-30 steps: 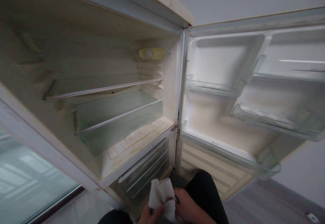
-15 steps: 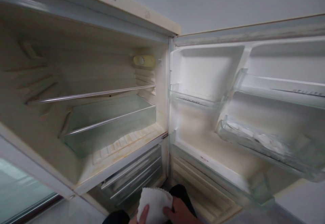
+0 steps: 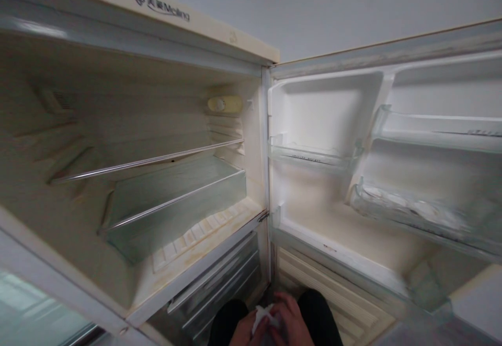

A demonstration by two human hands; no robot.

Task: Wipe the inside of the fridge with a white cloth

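Observation:
A white paper towel [image 3: 262,313] is bunched up between my two hands at the bottom of the view, low in front of the refrigerator. My left hand [image 3: 243,330] closes on it from the left. From the other side my right hand [image 3: 289,319] wraps round it with bent fingers. Most of the towel is hidden by the fingers. Behind the hands stands the refrigerator [image 3: 219,35], its upper compartment uncovered, with a glass shelf [image 3: 157,167] and a clear drawer bin [image 3: 188,210] inside. Yellowish stains mark the compartment floor [image 3: 200,252].
The refrigerator door [image 3: 314,194] is swung out to the right, with clear door racks [image 3: 314,159]; a lower one [image 3: 411,212] holds whitish items. Below are freezer drawers [image 3: 223,288] and the lower door [image 3: 333,288]. My knees [image 3: 319,314] flank the hands.
The paper towel was spread fairly flat between my hands; now it is crumpled in them. The view has shifted slightly, so the refrigerator sits a little lower and further right.

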